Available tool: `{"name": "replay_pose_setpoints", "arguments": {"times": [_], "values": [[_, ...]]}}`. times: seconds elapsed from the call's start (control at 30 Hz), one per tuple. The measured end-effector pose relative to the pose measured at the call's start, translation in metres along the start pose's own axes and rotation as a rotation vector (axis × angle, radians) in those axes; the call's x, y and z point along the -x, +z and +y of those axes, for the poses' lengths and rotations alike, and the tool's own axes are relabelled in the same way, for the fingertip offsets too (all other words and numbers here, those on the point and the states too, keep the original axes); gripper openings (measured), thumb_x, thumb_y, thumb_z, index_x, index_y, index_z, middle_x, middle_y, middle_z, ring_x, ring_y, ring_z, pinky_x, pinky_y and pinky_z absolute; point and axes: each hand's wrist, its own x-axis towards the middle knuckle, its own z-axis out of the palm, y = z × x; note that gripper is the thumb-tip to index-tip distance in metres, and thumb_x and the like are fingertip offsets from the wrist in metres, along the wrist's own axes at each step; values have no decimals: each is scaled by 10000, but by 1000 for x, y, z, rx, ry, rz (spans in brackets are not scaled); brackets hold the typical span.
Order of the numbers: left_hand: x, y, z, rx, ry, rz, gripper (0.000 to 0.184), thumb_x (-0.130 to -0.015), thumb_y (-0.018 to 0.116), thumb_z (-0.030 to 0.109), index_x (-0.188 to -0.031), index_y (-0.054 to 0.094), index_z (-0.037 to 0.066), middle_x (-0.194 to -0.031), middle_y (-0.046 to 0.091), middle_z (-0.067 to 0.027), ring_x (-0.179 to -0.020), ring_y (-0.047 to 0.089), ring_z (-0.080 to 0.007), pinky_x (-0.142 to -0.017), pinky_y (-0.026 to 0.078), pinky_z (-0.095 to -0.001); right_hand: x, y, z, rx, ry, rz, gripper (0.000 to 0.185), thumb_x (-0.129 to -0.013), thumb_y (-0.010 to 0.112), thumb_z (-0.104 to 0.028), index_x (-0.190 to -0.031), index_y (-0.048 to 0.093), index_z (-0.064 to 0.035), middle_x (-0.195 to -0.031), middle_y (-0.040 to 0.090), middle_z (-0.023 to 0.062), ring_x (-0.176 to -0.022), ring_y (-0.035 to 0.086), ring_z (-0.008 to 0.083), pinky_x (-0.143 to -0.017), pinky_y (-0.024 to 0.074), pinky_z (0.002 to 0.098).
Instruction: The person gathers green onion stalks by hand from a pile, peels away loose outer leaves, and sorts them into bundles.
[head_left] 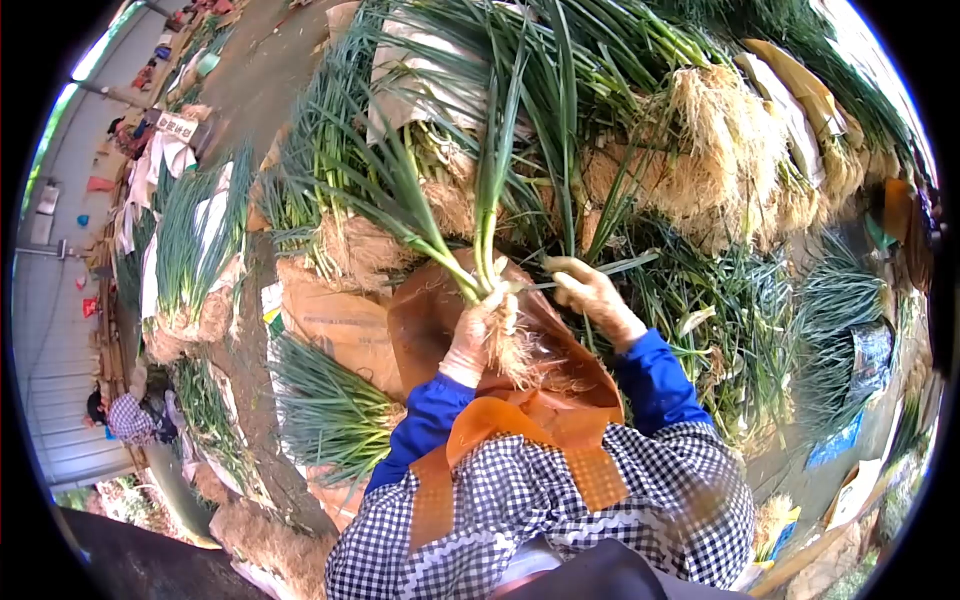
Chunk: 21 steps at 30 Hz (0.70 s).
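My left hand [484, 332] is closed round the lower stems of a small bunch of green onions [487, 225]. Their leaves point up and away from me, and the pale roots [513, 355] hang below the fist, over a brown apron [430, 310]. To the right, my right hand [592, 298] has its fingers pinched on a thin green onion leaf [628, 264], which sticks out to the right of the fingers. A pale strip runs from these fingertips towards the bunch; whether it is still joined to the stems I cannot tell.
Bundles of green onions with thick roots [735, 140] lie ahead. Loose leaves [690, 310] are heaped at the right. Another green onion pile [325, 405] lies at my left, near brown sacking [330, 320]. Further left, a person in a checked top [130, 418] is bent low.
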Motion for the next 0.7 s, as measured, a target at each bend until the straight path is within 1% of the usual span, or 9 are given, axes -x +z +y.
{"name": "replay_pose_setpoints", "arguments": {"times": [0.17,0.3,0.33,0.37,0.43,0.5,0.57,0.63,0.7], "values": [[-3,-8,-13,-164,-83,85,336,-878,544,74,-1206,474,58,-833,583,-59,-658,577,-135,-536,481,-229,-29,49,6,-10,67,-244,362,-910,567,-280,-1203,548,-68,-888,608,-22,-773,530,61,-715,455,225],[9,5,-2,-93,-128,133,249,-848,570,111,-1089,522,68,-782,564,-52,-606,525,-123,-531,465,-232,-13,41,17,1234,-501,62,345,-887,520,-407,-795,628,-93,-650,595,127,-591,598,286,-542,472,377],[4,-22,-6,29,-193,-20,214,-858,565,123,-1061,524,68,-745,532,-36,-575,495,-110,-514,455,-230,1,45,12,1061,-641,97,355,-873,532,-391,-677,603,-104,-586,577,118,-520,569,320,-514,470,417],[6,-18,4,149,-255,-170,180,-868,559,135,-1033,526,69,-708,500,-19,-543,465,-97,-497,446,-227,10,37,18,1235,-427,-103,356,-866,537,-387,-646,597,-114,-590,576,123,-543,578,323,-524,475,414],[15,-10,24,296,-30,-232,116,-892,559,192,-931,540,84,-692,495,-16,-547,476,-116,-479,439,-207,32,-2,46,1207,-483,-272,375,-880,496,-439,-808,681,-121,-707,624,122,-648,619,309,-594,503,383],[18,7,41,108,123,-109,110,-888,571,183,-906,550,77,-738,531,-43,-638,530,-146,-517,468,-213,24,-50,57,1560,392,-379,571,-808,446,-622,-931,704,-128,-847,655,129,-759,640,290,-731,503,371],[12,3,39,-85,141,49,89,-880,569,135,-931,557,63,-842,586,-72,-746,576,-176,-591,496,-249,-3,-90,78,1376,509,-109,635,-774,452,-668,-960,693,-112,-887,669,130,-841,638,283,-769,499,370],[-1,-18,22,-150,131,-33,90,-881,548,93,-962,556,53,-834,586,-70,-745,579,-168,-617,499,-269,-15,-86,94,1282,139,312,617,-795,467,-634,-1069,633,-107,-915,659,158,-857,631,288,-776,495,382],[-5,-16,7,-182,181,-40,124,-870,542,47,-994,545,44,-816,587,-66,-702,573,-161,-632,491,-269,-53,-85,137,1392,-232,164,606,-812,499,-584,-1174,549,-101,-968,649,166,-855,628,307,-770,497,381]]}}
